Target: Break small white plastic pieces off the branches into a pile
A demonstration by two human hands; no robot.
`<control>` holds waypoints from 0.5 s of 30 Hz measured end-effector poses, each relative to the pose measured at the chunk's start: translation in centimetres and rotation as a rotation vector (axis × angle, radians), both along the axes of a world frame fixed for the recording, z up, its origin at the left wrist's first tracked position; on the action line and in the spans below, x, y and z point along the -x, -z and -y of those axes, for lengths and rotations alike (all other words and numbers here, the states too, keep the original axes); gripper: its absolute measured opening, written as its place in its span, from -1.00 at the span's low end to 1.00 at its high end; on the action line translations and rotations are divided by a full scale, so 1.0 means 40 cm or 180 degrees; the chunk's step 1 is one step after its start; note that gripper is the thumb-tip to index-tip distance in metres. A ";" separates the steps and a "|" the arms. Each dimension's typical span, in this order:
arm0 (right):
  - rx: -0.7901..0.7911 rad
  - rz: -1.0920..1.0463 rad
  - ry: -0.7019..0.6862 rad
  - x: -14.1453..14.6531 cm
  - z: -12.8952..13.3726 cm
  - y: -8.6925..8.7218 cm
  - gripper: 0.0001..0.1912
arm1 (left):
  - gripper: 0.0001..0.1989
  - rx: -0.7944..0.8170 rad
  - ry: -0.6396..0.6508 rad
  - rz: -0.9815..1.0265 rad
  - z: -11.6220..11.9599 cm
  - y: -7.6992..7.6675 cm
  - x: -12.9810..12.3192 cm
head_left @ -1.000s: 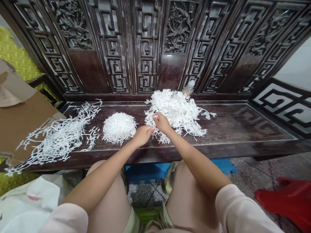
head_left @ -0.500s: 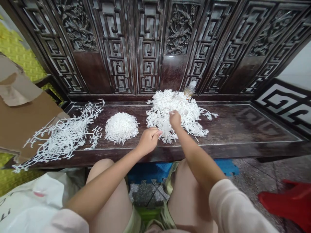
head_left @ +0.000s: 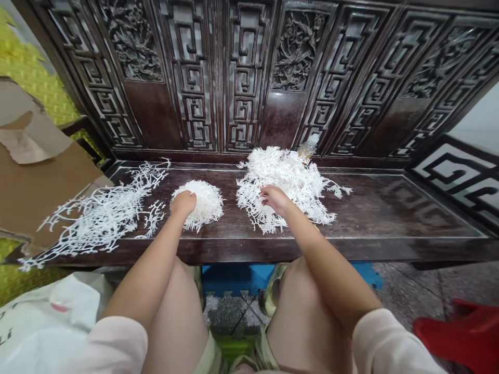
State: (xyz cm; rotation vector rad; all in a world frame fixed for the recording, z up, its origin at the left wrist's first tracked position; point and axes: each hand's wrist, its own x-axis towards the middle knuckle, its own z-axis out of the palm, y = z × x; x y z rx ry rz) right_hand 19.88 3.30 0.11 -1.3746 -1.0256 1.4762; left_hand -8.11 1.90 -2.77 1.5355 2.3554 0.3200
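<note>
Three heaps of white branching plastic pieces lie along a dark wooden bench (head_left: 374, 208). Over the left side of the small round heap of short white pieces (head_left: 206, 205) is my left hand (head_left: 184, 202), its fingers pressed together; whatever they hold is hidden. My right hand (head_left: 275, 199) reaches over the front of the large heap of white pieces (head_left: 288, 169), fingers slightly curled and apart, nothing visible in them. A spread of bare white branching stems (head_left: 105, 221) lies at the left end, with a few loose ones near the small heap.
A clear bottle with a white cap (head_left: 309, 146) stands behind the large heap. Torn cardboard (head_left: 42, 192) rests at the left end. The carved backrest (head_left: 156, 114) rises behind. A white bag (head_left: 50, 317) lies lower left, and a red plastic object (head_left: 460, 332) is on the floor right.
My left hand has moved left from the large heap's front edge to the small round heap. My right hand has shifted slightly left and down, its fingers loosening.
</note>
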 end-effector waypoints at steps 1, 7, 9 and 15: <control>0.0050 -0.0127 -0.0061 0.005 0.005 -0.004 -0.90 | -0.65 0.0070 -0.0047 0.0005 0.004 0.003 0.004; 0.0193 -0.0256 -0.0181 0.026 0.032 -0.010 -0.86 | -0.50 -0.0247 -0.0310 -0.0233 0.016 0.007 -0.003; 0.0173 -0.0362 -0.0176 0.033 0.036 -0.008 -0.85 | -0.55 -0.0617 -0.0364 -0.0209 0.017 -0.007 -0.025; -0.0022 -0.1004 -0.0036 0.062 0.036 -0.002 -0.81 | -0.69 -0.0110 0.0856 0.2069 0.055 -0.054 -0.180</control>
